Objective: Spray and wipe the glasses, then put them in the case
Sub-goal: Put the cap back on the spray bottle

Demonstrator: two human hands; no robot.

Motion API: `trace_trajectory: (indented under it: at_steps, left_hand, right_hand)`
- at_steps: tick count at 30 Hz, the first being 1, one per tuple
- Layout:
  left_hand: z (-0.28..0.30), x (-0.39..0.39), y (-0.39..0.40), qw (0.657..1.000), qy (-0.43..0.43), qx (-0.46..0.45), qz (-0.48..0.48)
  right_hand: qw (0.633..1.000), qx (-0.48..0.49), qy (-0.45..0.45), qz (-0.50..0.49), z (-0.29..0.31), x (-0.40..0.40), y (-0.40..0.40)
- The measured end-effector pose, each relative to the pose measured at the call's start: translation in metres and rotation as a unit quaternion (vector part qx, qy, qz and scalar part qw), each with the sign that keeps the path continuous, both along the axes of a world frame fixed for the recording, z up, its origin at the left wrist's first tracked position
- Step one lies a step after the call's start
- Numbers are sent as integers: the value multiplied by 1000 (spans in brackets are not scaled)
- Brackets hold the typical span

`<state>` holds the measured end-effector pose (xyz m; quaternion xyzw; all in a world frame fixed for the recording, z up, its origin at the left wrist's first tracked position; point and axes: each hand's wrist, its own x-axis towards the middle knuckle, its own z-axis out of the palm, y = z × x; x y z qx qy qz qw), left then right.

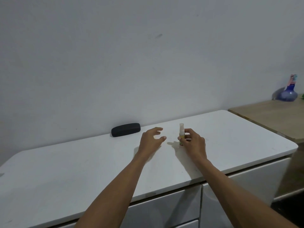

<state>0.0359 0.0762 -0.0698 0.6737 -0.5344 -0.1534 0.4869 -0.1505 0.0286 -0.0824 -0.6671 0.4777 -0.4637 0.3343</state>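
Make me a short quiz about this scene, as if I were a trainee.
1. True or false: the right hand holds the spray bottle upright on the table.
2. What is the left hand doing? A) holding the case B) open, holding nothing C) wiping glasses
3. Fill in: the black case lies at the table's back edge, by the ____, and it is shut.

Key:
1. True
2. B
3. wall
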Motion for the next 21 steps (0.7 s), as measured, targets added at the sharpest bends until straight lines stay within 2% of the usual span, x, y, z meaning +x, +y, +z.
trace_trajectory:
  at_steps: [5, 10, 13, 21]
  left_hand:
    - [-24, 53, 24, 979, -131, 68, 139]
    - [-32, 81, 35, 911, -302, 212, 185]
    - [-34, 82, 31, 896, -311, 265, 176]
    - [-32, 84, 25, 896, -300, 278, 175]
  right_hand:
    - [1000, -10, 5, -7, -3, 2, 1]
    - [1000, -12, 13, -10, 0, 12, -4]
    - [1000, -1, 6, -6, 7, 28, -11]
    - [999, -13, -12, 47, 26, 114, -36]
